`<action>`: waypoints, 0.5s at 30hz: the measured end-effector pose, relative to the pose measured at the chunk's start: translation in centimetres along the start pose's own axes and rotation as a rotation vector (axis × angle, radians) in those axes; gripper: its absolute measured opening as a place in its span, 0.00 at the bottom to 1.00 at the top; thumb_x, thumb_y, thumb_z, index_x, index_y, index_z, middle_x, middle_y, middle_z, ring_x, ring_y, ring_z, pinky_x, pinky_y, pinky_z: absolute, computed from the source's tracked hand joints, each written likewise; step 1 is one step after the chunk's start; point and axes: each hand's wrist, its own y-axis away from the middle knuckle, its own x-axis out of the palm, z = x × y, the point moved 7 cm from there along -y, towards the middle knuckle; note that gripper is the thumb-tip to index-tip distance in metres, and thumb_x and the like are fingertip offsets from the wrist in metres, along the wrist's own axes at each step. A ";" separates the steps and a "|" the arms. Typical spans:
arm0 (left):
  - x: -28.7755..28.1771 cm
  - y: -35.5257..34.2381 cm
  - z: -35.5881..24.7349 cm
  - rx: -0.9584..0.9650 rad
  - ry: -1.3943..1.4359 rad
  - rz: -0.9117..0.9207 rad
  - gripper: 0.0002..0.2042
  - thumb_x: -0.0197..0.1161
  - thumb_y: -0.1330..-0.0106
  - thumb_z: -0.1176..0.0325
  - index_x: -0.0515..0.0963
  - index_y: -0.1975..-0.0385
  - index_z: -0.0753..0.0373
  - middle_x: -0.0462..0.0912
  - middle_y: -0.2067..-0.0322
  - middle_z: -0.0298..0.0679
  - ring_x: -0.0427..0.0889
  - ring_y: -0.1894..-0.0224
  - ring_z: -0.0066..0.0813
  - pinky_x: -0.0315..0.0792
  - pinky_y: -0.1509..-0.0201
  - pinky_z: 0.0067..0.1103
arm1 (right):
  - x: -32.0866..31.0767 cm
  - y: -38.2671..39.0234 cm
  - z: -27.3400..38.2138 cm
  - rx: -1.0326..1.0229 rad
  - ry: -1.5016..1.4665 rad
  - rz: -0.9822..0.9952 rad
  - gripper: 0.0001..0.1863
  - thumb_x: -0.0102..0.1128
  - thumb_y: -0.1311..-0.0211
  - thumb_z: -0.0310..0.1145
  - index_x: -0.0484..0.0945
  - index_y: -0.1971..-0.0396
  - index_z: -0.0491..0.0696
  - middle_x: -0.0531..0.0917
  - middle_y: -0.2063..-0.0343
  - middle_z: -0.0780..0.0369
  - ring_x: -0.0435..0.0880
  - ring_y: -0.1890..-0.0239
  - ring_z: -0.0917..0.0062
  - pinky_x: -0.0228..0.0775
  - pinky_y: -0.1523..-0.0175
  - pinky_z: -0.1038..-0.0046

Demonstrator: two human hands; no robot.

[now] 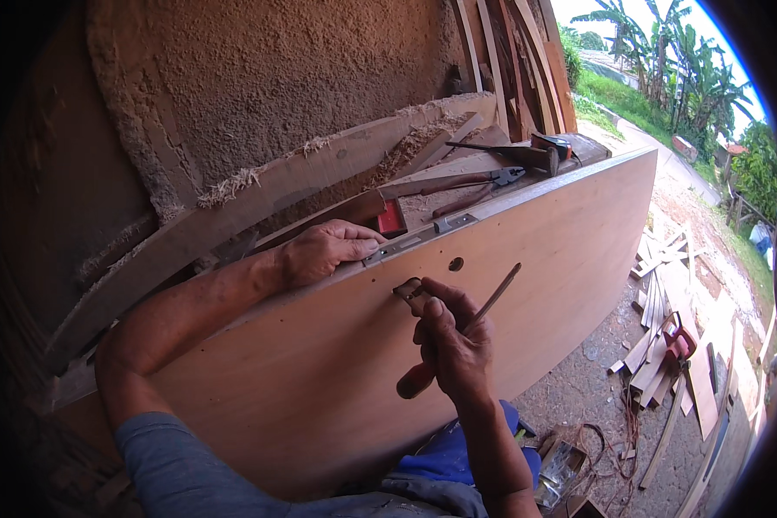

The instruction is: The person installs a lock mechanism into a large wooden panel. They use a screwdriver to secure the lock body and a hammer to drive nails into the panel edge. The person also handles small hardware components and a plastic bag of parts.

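A pale wooden door (561, 233) stands on its long edge in front of me. Metal lock plates are set along its upper edge: a longer plate (399, 249) and a shorter plate (455, 223). A round hole (456, 264) pierces the face below them. My left hand (324, 252) rests on the upper edge, fingers bent and thumb touching the near end of the longer plate. My right hand (459, 345) is closed in front of the face. It grips a screwdriver (417, 380), shaft pointing up and right, and pinches a small metal fitting (413, 296) between thumb and forefinger.
Behind the door, a bench (591, 148) carries pliers (508, 176), a hammer (535, 158), a red object (390, 219) and wood shavings. Wood strips (527, 60) lean on the rough wall. Offcuts (652, 367) and a red tool (679, 343) lie on the ground at right.
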 end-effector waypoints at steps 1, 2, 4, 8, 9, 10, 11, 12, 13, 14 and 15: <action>0.4 0.3 -0.1 -0.003 0.035 0.009 0.20 0.50 0.21 0.63 0.71 0.38 0.72 0.84 0.51 0.41 0.83 0.52 0.21 0.77 0.45 0.19 | 0.4 0.2 0.4 0.019 0.019 -0.001 0.23 0.60 0.26 0.41 0.75 0.41 0.41 0.80 0.74 0.63 0.71 0.85 0.89 0.63 0.81 0.85; 0.7 0.5 -0.2 -0.007 0.071 0.019 0.20 0.51 0.21 0.63 0.71 0.38 0.72 0.84 0.51 0.41 0.83 0.52 0.21 0.77 0.44 0.19 | 0.6 0.4 0.4 0.039 0.037 -0.003 0.23 0.60 0.26 0.41 0.75 0.41 0.41 0.80 0.74 0.63 0.72 0.85 0.89 0.63 0.81 0.85; 0.8 0.6 -0.3 0.000 0.047 -0.012 0.21 0.51 0.21 0.63 0.71 0.38 0.71 0.84 0.51 0.42 0.84 0.52 0.21 0.77 0.45 0.19 | 0.2 0.6 0.4 -0.062 0.099 -0.021 0.23 0.61 0.27 0.42 0.75 0.42 0.41 0.81 0.75 0.62 0.74 0.85 0.88 0.65 0.81 0.84; 1.1 0.6 -1.2 -0.030 -0.159 -0.154 0.20 0.51 0.22 0.61 0.73 0.40 0.71 0.84 0.53 0.41 0.83 0.55 0.19 0.78 0.49 0.18 | -0.6 0.5 0.4 -0.064 0.086 -0.058 0.24 0.62 0.28 0.43 0.76 0.44 0.40 0.81 0.75 0.63 0.75 0.84 0.87 0.65 0.81 0.84; 0.9 0.5 -0.9 -0.016 -0.101 -0.125 0.20 0.51 0.22 0.62 0.73 0.40 0.71 0.84 0.54 0.41 0.84 0.56 0.19 0.78 0.50 0.17 | -0.5 0.3 0.4 -0.053 0.074 -0.040 0.24 0.63 0.28 0.44 0.76 0.44 0.40 0.81 0.74 0.63 0.75 0.84 0.87 0.66 0.81 0.84; 0.7 0.4 -0.6 -0.023 -0.081 -0.121 0.20 0.51 0.22 0.62 0.73 0.40 0.71 0.84 0.54 0.41 0.84 0.56 0.19 0.78 0.50 0.17 | -0.4 0.4 0.5 -0.048 0.077 -0.032 0.23 0.63 0.28 0.42 0.76 0.45 0.39 0.82 0.71 0.62 0.78 0.80 0.86 0.68 0.79 0.84; 0.7 0.4 -0.4 -0.029 -0.059 -0.116 0.20 0.51 0.22 0.62 0.73 0.40 0.71 0.84 0.54 0.41 0.84 0.56 0.19 0.78 0.50 0.17 | -0.2 0.5 0.7 -0.043 0.081 -0.025 0.22 0.63 0.28 0.41 0.76 0.46 0.39 0.82 0.68 0.61 0.81 0.75 0.84 0.70 0.77 0.83; 0.8 0.7 -0.5 -0.036 -0.036 -0.126 0.20 0.51 0.22 0.62 0.73 0.40 0.71 0.84 0.54 0.41 0.84 0.56 0.19 0.78 0.50 0.17 | 0.2 0.6 0.9 -0.033 0.082 -0.004 0.21 0.63 0.28 0.39 0.76 0.47 0.38 0.83 0.65 0.60 0.84 0.71 0.83 0.73 0.75 0.83; 0.8 0.9 -0.7 -0.040 -0.046 -0.125 0.20 0.51 0.22 0.62 0.73 0.40 0.71 0.84 0.54 0.41 0.84 0.56 0.19 0.79 0.50 0.18 | 0.3 0.6 0.8 -0.047 0.105 -0.009 0.21 0.63 0.28 0.39 0.75 0.47 0.38 0.83 0.65 0.60 0.84 0.70 0.82 0.73 0.74 0.82; 0.8 1.1 -0.9 -0.044 -0.055 -0.123 0.20 0.51 0.22 0.62 0.73 0.40 0.71 0.84 0.53 0.41 0.84 0.56 0.19 0.79 0.50 0.18 | 0.4 0.6 0.5 -0.060 0.128 -0.013 0.20 0.63 0.28 0.39 0.75 0.47 0.38 0.83 0.65 0.60 0.85 0.69 0.81 0.74 0.73 0.82; 0.8 1.0 -0.9 -0.041 -0.060 -0.117 0.20 0.52 0.22 0.62 0.73 0.40 0.71 0.84 0.53 0.41 0.84 0.56 0.19 0.79 0.50 0.18 | 0.3 0.6 0.3 -0.076 0.161 -0.019 0.20 0.62 0.27 0.39 0.75 0.47 0.38 0.83 0.65 0.60 0.85 0.69 0.81 0.75 0.72 0.81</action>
